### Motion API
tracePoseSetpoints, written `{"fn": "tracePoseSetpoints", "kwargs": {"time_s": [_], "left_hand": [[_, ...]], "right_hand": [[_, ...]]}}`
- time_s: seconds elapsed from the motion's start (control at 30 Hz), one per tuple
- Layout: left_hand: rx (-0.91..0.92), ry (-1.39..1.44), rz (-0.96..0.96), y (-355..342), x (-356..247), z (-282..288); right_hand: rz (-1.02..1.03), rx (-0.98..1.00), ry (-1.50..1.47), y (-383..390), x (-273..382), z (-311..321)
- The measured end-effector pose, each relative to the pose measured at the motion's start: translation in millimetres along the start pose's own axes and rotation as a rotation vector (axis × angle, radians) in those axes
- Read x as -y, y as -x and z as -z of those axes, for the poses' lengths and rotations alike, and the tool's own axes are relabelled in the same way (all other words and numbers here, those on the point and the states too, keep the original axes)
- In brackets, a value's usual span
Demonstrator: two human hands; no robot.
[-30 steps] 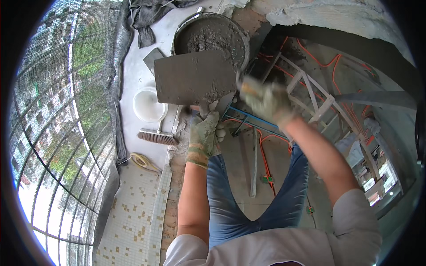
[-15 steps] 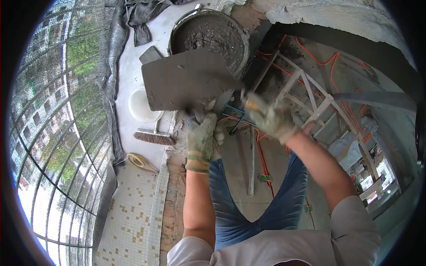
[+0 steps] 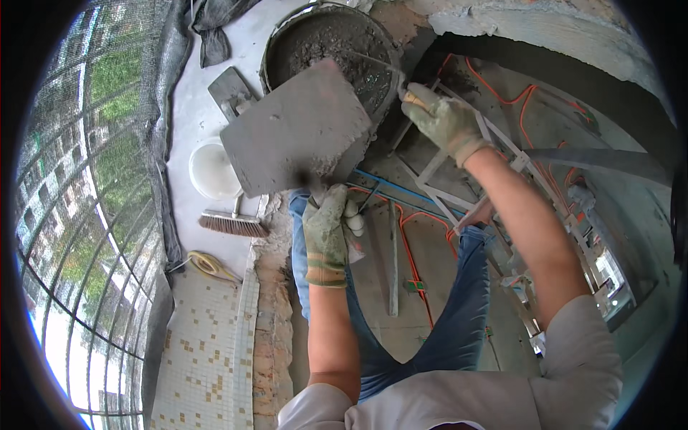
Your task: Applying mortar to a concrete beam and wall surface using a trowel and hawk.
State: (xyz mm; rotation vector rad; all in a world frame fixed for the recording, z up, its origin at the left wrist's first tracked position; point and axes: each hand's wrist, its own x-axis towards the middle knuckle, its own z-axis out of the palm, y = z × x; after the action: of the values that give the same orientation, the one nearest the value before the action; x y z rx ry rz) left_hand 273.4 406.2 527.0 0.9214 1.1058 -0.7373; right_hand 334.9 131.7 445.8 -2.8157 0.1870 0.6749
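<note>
Grey mortar [image 3: 322,46], much apparently unused, lies in the bucket [image 3: 264,61] beyond the left hand [image 3: 328,221], which grips a thinly smeared board [image 3: 294,129], while the right hand [image 3: 446,123] holds a trowel [image 3: 415,97] by the bucket's rim.

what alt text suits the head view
A person's gloved left hand holds a flat rectangular board; the gloved right hand grips a wooden-handled tool over a bucket of grey mix. A white tub and brush sit left.

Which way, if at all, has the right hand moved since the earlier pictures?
Yes: judged against the mortar bucket, the right hand has moved farther up the picture.
</note>
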Motion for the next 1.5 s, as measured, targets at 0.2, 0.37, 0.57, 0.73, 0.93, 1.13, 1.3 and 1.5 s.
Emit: {"fn": "tracePoseSetpoints", "kwargs": {"time_s": [0.2,0.37,0.57,0.73,0.93,1.13,1.3,1.5], "left_hand": [[-0.064,0.223,-0.145,-13.8,-28.6,-6.0],[-0.082,0.400,-0.305,-16.4,-48.2,0.4],[-0.105,0.554,-0.286,-22.2,-51.1,5.5],[-0.102,0.592,-0.302,-28.2,-53.1,21.3],[-0.135,0.639,-0.405,-11.6,-71.6,15.0],[-0.173,0.679,-0.371,-17.5,-69.7,21.0],[-0.221,0.705,-0.309,-13.4,-71.9,-6.7],[-0.199,0.710,-0.316,-25.3,-60.9,19.4]], "right_hand": [[0.161,-0.050,-0.175,10.5,15.1,46.6],[0.071,0.200,0.047,-50.4,28.6,39.1],[0.069,0.397,0.071,-38.9,86.3,-21.2],[0.174,0.353,0.279,-8.7,39.8,66.9],[0.485,0.538,0.142,15.3,47.9,-1.9],[-0.275,0.822,-0.988,-31.4,148.9,-41.7],[-0.723,0.850,-1.900,-56.9,130.8,-42.8],[-0.488,1.196,-2.401,-44.8,88.2,-9.4]]}}
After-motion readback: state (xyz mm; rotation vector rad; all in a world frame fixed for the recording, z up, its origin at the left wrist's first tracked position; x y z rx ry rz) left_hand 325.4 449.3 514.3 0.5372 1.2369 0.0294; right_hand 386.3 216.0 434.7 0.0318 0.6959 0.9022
